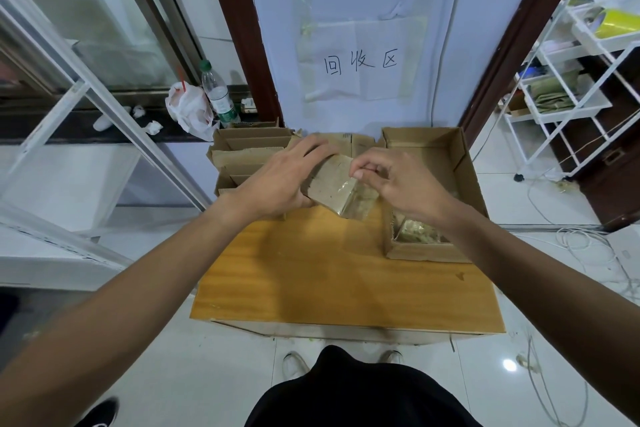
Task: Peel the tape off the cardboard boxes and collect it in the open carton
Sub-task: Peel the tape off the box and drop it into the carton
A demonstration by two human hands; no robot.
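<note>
Wooden table (329,274), lower centre of the frame: its bare top carries all the cardboard along its upper edge. White wire rack (568,87), far right, stands on the tiled floor.

Open carton (465,166), upper right corner of the table, flaps up. Crumpled clear tape scraps (420,235) lie in its lower part, partly hidden by the right forearm.

Flattened cardboard boxes (251,151), upper left corner of the table, stacked on edge.

Paper sign (360,62), upper centre, taped to the wall, bears handwritten characters.

Left hand (280,180), centre: fingers curled over the upper edge of a cardboard piece (330,180), thumb beneath, grasping it above the table between the stack and the carton.

Right hand (405,185), just right of centre: thumb and forefinger pinch the clear tape strip (358,203) at the upper right corner of the cardboard piece. The strip covers the piece's lower right end.

Plastic bottle (218,94) and white plastic bag (187,107), upper left, stand side by side on a dark ledge.
</note>
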